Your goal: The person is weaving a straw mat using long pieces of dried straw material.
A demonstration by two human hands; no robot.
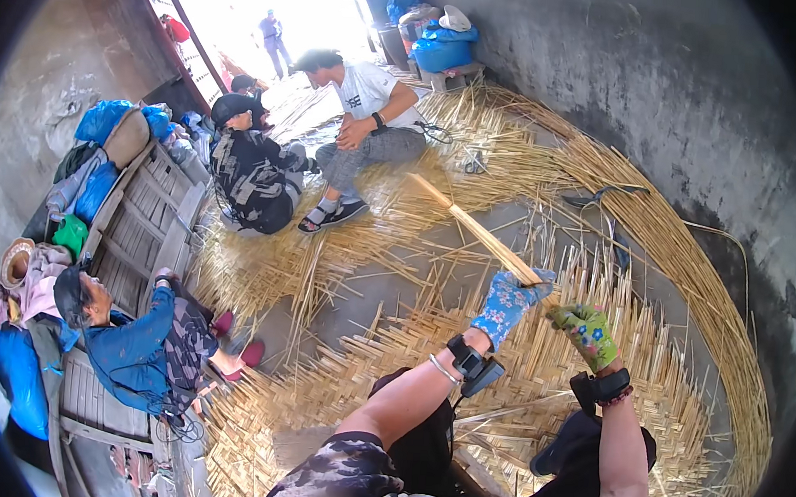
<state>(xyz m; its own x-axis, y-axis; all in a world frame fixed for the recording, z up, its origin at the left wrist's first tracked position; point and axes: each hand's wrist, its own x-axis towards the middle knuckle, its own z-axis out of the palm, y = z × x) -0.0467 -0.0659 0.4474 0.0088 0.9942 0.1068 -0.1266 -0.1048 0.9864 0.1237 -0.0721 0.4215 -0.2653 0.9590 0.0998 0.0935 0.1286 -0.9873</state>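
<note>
My left hand (pixel 511 303), in a blue floral glove, is closed on a flat bundle of pale reed strips (pixel 473 224) that slants up and away toward the upper left. My right hand (pixel 586 334), in a green floral glove, is curled closed just right of and below it, near the bundle's lower end; what its fingers hold is hidden. Below both hands lies a partly woven reed mat (pixel 499 394) with long loose ends sticking out at its far edge.
Long reeds (pixel 690 297) curve along the right wall. Two seated people (pixel 362 107) (pixel 246 173) work among straw ahead, with others near the doorway. Another person (pixel 128 350) sits at left beside a wooden rack (pixel 141 221) piled with bags. A blue tub (pixel 444 56) stands at the back.
</note>
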